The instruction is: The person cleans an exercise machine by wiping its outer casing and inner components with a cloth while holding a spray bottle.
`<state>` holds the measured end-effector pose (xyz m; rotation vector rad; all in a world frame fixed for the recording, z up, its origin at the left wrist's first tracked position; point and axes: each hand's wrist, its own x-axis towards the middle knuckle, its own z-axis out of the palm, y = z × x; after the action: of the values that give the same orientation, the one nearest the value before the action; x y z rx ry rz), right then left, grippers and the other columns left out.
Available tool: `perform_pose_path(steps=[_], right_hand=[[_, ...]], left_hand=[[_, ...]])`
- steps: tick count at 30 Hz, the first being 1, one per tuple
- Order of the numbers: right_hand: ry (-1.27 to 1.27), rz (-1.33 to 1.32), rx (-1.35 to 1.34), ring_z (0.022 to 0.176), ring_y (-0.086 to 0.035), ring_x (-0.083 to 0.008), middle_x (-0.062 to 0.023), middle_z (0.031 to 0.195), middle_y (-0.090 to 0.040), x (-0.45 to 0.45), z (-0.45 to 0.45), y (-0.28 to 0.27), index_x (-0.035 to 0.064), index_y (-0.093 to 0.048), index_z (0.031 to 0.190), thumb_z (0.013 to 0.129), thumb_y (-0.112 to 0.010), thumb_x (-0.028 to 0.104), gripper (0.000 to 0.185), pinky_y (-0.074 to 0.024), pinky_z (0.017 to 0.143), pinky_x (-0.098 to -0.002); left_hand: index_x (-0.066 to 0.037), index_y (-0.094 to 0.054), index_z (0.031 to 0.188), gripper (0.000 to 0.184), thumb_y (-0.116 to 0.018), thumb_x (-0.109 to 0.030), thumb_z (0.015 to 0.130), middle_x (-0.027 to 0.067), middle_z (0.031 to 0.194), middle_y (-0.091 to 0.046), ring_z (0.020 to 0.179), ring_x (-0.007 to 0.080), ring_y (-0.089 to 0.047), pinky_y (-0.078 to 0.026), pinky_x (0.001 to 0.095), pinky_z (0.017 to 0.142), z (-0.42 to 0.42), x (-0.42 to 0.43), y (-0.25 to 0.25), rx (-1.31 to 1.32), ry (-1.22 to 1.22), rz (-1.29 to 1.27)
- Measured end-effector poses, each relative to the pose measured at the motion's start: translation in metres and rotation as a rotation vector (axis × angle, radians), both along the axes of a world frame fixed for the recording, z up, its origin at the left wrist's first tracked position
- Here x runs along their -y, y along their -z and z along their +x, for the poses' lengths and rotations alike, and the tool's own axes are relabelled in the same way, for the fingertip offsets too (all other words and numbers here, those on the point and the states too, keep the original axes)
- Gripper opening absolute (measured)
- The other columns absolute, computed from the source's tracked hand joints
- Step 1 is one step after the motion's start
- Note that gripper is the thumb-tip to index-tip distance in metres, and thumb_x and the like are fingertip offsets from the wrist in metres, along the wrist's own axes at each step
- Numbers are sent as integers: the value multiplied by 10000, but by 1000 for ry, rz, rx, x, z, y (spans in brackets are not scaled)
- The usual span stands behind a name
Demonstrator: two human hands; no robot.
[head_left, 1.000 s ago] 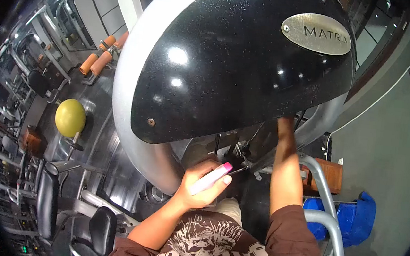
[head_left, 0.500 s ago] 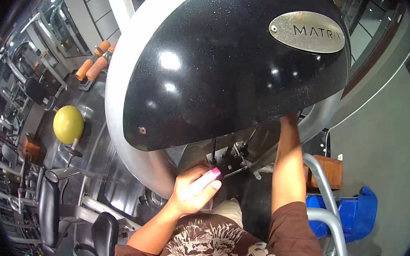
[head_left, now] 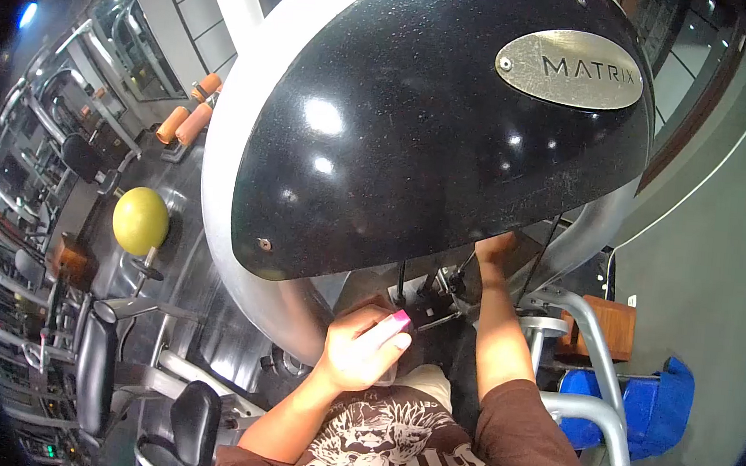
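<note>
My left hand (head_left: 361,352) is closed around a pink-topped bottle (head_left: 400,319), held in front of my shirt. Most of the bottle is hidden by the palm and fingers, and a clear part shows below them. My right hand (head_left: 496,246) reaches in under the lower edge of a large black machine cover (head_left: 436,123) with an oval MATRIX badge (head_left: 574,69). The cover hides part of that hand, so its fingers do not show clearly. Cables and metal parts (head_left: 429,300) of the machine lie between the two hands.
A curved silver frame (head_left: 224,211) rims the cover. Grey tubular bars (head_left: 601,359), a blue padded item (head_left: 624,410) and a wooden box (head_left: 600,328) stand to the right. At left are a yellow ball (head_left: 141,221), black pads (head_left: 96,373) and other gym machines.
My right hand has come lower and to the left, partly out from behind the cover. The left hand still holds the bottle, and the view has shifted slightly.
</note>
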<state>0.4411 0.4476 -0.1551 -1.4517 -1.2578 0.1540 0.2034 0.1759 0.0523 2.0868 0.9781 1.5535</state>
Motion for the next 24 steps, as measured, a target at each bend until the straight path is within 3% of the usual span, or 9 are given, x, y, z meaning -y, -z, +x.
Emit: perform_pose_path(steps=[2,6,10,12,17,20,24], right_hand=[[13,-111,-49,911,-707,-446,-225,953,-728,2,-4,2,-12,-696,1001,872,-836,314,378,-560,814,-523],[-46,-28,49,884,-707,-454,-226,921,-727,-18,11,33,-12,-702,980,844,-851,332,399,-556,818,-536],[-12,20,153,966,-699,-463,-227,1008,-735,-3,11,-36,-14,-707,1037,841,-776,189,290,-545,863,-541],[13,121,225,983,-695,-458,-229,1027,-729,-16,20,-63,-13,-702,1057,839,-782,182,303,-544,873,-537],[-61,380,364,1025,-687,-445,-236,1074,-714,-62,44,-127,-10,-689,1109,832,-796,164,345,-539,899,-526],[-80,370,332,1050,-681,-437,-239,1102,-705,-63,42,-120,-9,-681,1139,828,-805,154,373,-536,914,-520],[-148,174,171,1083,-674,-426,-244,1140,-694,-39,24,-52,-7,-670,1180,822,-817,140,414,-533,935,-511]], left_hand=[[109,-702,1051,237,-767,-60,899,170,829,-667,737,310,-656,-543,401,673,3,-2,-2,4,-1,5],[106,-703,1058,240,-769,-57,896,173,828,-668,736,318,-659,-540,406,670,12,-6,-4,39,21,21],[102,-677,1051,210,-731,-53,920,165,824,-660,727,327,-642,-532,436,695,15,-3,-3,61,37,46],[101,-702,1056,245,-773,-69,896,177,829,-666,735,334,-656,-541,415,676,15,-6,-2,55,21,50],[91,-677,995,151,-716,-39,928,157,814,-654,725,319,-633,-518,438,680,23,-14,-3,68,46,36],[89,-680,977,148,-720,-45,929,157,809,-651,719,317,-632,-515,428,671,24,-15,-4,61,61,-3],[90,-681,981,157,-725,-51,929,156,807,-652,707,317,-631,-517,419,669,25,-13,-4,75,60,-28]])
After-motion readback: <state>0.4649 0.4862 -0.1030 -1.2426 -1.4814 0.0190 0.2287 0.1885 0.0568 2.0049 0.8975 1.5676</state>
